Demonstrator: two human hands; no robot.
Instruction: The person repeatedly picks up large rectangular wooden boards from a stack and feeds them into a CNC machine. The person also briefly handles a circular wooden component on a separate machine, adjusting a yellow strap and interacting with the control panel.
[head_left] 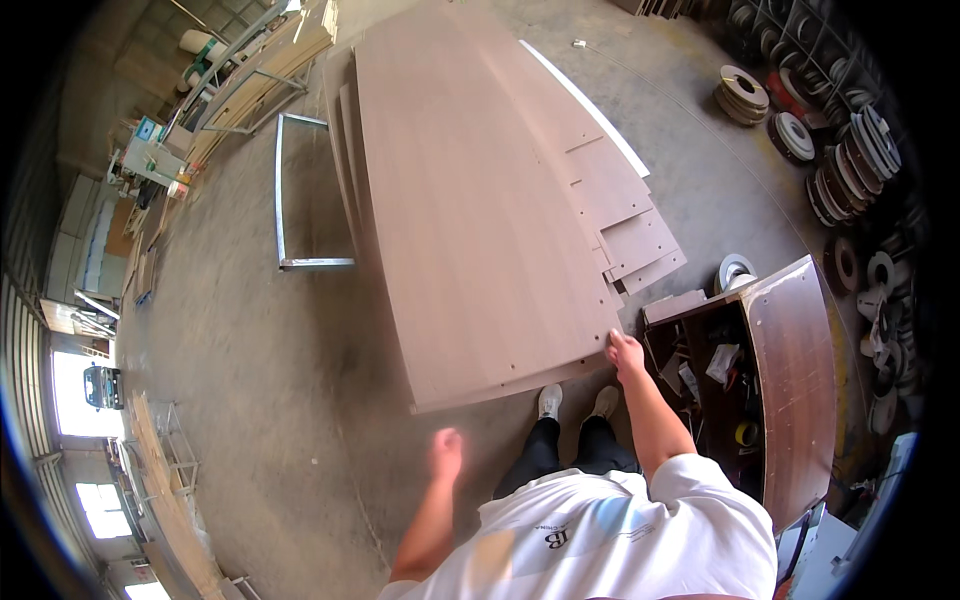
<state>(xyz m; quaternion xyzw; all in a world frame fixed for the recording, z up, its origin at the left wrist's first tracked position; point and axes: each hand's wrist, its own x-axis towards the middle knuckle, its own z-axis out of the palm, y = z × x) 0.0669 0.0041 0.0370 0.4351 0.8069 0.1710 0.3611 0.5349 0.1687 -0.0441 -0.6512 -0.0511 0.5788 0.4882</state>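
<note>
A large flat brown board lies on top of a stack in front of me, its near edge close to my feet. My right hand grips the board's near right corner, thumb on top and the fingers underneath mostly hidden. Off the near left corner, my left hand hangs in the air, apart from the board and smeared by motion. Small dark holes dot the board near its right corner. Smaller notched brown panels stick out from under its right side.
A brown cabinet with tools and a yellow tape roll inside stands to my right. Beyond it are stacked edging rolls. A metal frame juts out left of the stack. Long boards lean on a rack at the far left.
</note>
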